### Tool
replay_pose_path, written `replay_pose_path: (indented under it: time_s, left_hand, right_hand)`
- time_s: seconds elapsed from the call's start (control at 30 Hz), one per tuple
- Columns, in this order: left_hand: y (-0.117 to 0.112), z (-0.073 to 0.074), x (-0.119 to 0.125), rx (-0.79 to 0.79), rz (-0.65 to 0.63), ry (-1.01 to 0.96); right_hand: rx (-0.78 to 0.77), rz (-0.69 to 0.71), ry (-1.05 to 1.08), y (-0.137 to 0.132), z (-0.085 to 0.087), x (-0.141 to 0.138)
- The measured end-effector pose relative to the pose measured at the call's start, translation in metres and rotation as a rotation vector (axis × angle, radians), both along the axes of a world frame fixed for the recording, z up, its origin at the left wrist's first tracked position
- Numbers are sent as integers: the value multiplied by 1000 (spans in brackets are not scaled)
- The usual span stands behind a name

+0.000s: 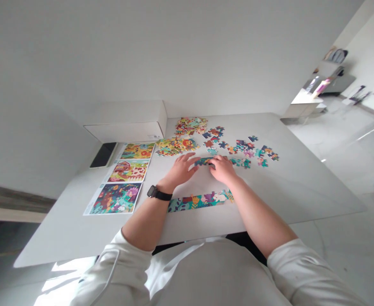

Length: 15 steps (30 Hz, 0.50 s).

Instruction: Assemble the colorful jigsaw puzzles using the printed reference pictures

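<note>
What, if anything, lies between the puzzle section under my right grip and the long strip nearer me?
Nothing visible: only tabletop shows between the puzzle section and the long strip. Your right grip partly covers the section; your left grip is by its left end.

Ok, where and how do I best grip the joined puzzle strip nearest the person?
Probably at both short ends, coming in from left and right, pressing gently inward: the puzzle strip lies flat, long and narrow, built of interlocked pieces, so lifting one end alone might part it.
</note>
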<state>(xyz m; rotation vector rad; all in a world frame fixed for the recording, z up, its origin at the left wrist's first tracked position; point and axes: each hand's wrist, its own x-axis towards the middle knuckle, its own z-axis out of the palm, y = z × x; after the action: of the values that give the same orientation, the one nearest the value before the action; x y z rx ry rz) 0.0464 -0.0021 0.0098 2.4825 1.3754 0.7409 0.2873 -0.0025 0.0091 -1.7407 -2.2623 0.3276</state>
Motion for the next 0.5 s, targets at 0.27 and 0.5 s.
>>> replay_pose_path:
  time_s: [0.27,0.5]
  left_hand:
    - [6,26,-63,-49,262,-95]
    - [13,-6,-59,-64,198,41]
  right_hand:
    - [146,-22,394,15,12,20]
    - [115,-261,753,33,21,67]
